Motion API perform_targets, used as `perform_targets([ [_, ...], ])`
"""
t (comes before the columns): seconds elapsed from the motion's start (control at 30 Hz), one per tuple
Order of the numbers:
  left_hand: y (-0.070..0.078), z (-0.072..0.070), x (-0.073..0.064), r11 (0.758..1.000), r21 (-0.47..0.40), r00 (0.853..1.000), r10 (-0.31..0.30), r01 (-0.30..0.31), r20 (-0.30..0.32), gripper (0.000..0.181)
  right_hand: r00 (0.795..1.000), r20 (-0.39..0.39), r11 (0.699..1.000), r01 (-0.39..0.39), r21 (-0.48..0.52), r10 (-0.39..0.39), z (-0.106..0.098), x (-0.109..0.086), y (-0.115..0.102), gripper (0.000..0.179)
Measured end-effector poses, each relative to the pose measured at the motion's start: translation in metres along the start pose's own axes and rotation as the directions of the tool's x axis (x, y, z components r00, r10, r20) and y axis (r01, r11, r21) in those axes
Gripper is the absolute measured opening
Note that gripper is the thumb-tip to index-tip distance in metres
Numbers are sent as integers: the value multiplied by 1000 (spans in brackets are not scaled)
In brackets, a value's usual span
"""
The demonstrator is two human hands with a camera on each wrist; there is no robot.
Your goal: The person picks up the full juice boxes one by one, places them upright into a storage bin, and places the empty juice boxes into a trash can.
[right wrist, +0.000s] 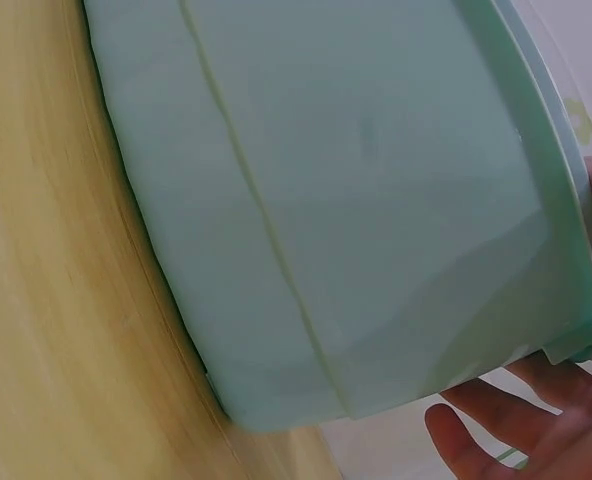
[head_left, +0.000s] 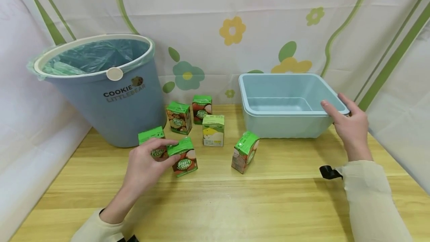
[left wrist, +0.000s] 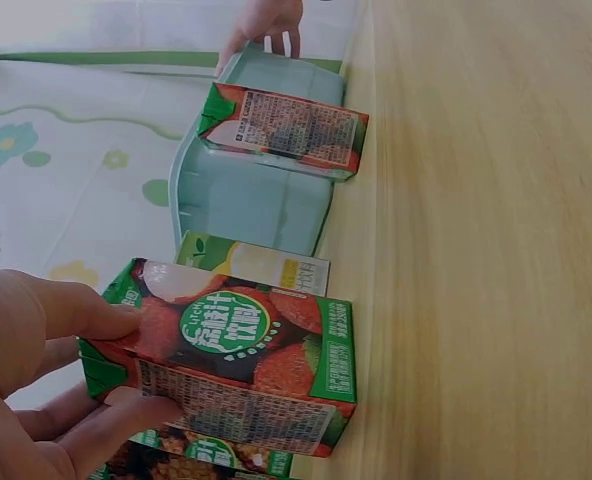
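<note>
On the worktop (head_left: 215, 206) at left stands a blue bucket (head_left: 134, 117); to its right, the fingers of the left hand (head_left: 146, 163) pinch a juice carton (head_left: 184, 163) near its green top, nearly upright, long axis vertical, printed front facing the near side. Farther right, the right hand (head_left: 352, 128) grips a pale-blue basin (head_left: 282, 125) by its rim.

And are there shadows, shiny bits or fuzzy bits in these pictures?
Head view: a soft shadow beside the right sleeve, pale shine on the table; right wrist view: a shadowy patch on the tub; left wrist view: fuzzy small print on the juice box between the fingers.
</note>
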State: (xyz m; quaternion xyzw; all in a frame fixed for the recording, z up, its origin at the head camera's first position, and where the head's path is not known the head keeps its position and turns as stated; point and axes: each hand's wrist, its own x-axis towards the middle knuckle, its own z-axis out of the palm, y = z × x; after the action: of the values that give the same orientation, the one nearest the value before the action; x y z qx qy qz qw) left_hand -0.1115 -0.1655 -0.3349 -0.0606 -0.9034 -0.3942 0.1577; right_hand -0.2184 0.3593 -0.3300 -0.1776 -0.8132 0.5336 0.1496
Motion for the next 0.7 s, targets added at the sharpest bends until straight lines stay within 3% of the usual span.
perform_targets([
  [0.33, -1, 6, -1, 996, -89, 998, -14, 8, -63, 30, 1000, 12, 1000, 13, -4, -13, 2, 0, -3, 83],
  [0.7, 11, 5, 3, 987, -151, 992, 26, -45, -120, 30, 1000, 21, 1000, 18, -13, -18, -1, -3, -2, 82],
])
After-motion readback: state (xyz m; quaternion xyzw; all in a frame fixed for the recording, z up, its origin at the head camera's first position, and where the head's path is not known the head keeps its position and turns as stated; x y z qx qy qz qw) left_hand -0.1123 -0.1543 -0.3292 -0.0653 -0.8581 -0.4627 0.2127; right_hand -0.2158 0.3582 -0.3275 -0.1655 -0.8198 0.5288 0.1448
